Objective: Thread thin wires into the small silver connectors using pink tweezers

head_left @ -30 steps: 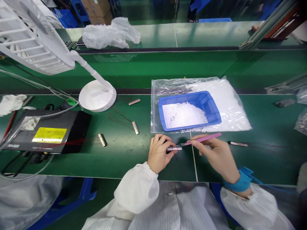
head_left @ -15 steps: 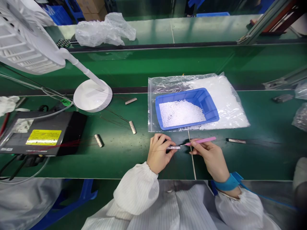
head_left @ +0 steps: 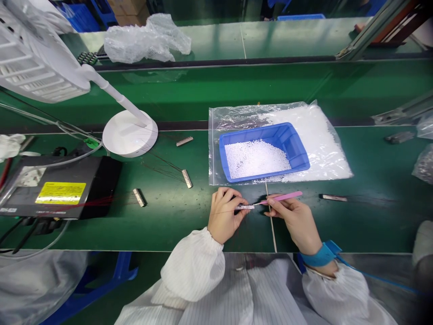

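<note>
My left hand (head_left: 226, 214) pinches a small narrow bar-shaped part (head_left: 246, 207) with fine wires running from it; its left end is hidden by my fingers. In my right hand (head_left: 296, 221) is a pair of pink tweezers (head_left: 286, 196), held like a pen. The tweezers' thin tip reaches the right end of the part; whether it touches is too small to tell. Beyond my hands, a blue bin (head_left: 264, 177) of tiny white beads (head_left: 255, 158) rests on a clear zip bag (head_left: 326, 149) filled with white material.
Similar wired parts lie on the green bench, one at left (head_left: 138, 197), one nearer the middle (head_left: 186, 178), one at right (head_left: 333, 197). A white fan's base (head_left: 126, 137) and a black box (head_left: 77, 189) with a yellow label stand on the left.
My right hand and the tweezers have shifted slightly left, bringing the tip closer to the part's end. My left hand keeps its hold.
</note>
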A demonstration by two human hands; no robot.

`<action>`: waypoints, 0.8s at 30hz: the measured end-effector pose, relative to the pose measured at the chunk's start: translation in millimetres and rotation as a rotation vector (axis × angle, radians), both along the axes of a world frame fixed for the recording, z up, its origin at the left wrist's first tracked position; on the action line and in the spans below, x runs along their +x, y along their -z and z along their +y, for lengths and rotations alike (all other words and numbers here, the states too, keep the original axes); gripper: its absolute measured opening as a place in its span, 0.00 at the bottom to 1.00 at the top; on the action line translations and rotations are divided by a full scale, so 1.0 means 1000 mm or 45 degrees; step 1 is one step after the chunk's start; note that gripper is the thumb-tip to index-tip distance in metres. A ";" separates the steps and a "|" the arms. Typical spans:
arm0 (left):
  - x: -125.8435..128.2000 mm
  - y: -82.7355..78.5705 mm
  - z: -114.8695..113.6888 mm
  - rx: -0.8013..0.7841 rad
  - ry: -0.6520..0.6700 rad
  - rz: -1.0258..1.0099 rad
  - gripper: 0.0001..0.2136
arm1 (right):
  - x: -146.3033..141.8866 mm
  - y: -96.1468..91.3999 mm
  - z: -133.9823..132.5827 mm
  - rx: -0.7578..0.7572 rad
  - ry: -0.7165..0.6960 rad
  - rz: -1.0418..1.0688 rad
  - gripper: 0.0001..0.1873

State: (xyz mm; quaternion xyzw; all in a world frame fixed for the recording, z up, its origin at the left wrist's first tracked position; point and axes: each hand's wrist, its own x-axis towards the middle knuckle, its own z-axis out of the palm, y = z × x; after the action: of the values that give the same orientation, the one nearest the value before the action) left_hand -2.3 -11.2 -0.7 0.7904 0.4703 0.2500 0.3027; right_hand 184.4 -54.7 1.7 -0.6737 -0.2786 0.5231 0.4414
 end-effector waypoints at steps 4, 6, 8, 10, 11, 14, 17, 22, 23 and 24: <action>0.000 0.000 0.000 0.001 -0.001 -0.009 0.03 | 0.001 0.000 0.000 0.005 0.009 -0.003 0.21; -0.001 0.000 0.000 0.000 -0.002 -0.011 0.03 | 0.001 0.000 0.000 0.005 0.009 0.001 0.21; 0.000 0.000 0.000 -0.002 -0.001 -0.015 0.04 | 0.001 -0.001 0.000 -0.001 0.010 0.005 0.21; 0.000 0.000 0.000 -0.003 0.000 -0.016 0.04 | 0.000 -0.002 0.001 -0.004 0.020 0.008 0.21; 0.000 0.001 0.000 -0.002 0.001 -0.016 0.04 | 0.000 -0.002 0.001 -0.006 0.029 0.010 0.21; 0.000 0.001 0.000 0.001 -0.005 -0.019 0.03 | 0.001 -0.002 0.002 -0.007 0.050 0.005 0.21; 0.000 0.001 0.000 0.006 -0.005 -0.019 0.03 | 0.004 -0.003 0.002 0.030 0.047 -0.062 0.20; 0.001 -0.001 -0.001 0.008 0.008 0.007 0.05 | 0.002 -0.008 -0.004 0.291 -0.049 -0.470 0.12; 0.002 -0.002 -0.001 0.009 0.019 0.014 0.07 | 0.001 -0.009 -0.006 0.358 -0.078 -0.565 0.10; 0.003 -0.003 -0.001 0.009 0.030 0.022 0.08 | -0.001 -0.010 -0.008 0.417 -0.110 -0.650 0.09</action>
State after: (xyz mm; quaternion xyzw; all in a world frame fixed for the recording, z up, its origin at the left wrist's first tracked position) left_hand 1.0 -11.7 2.1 0.7990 0.4627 0.2413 0.2989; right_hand 183.2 -62.4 11.5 -0.6907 -0.4896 0.3033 0.4373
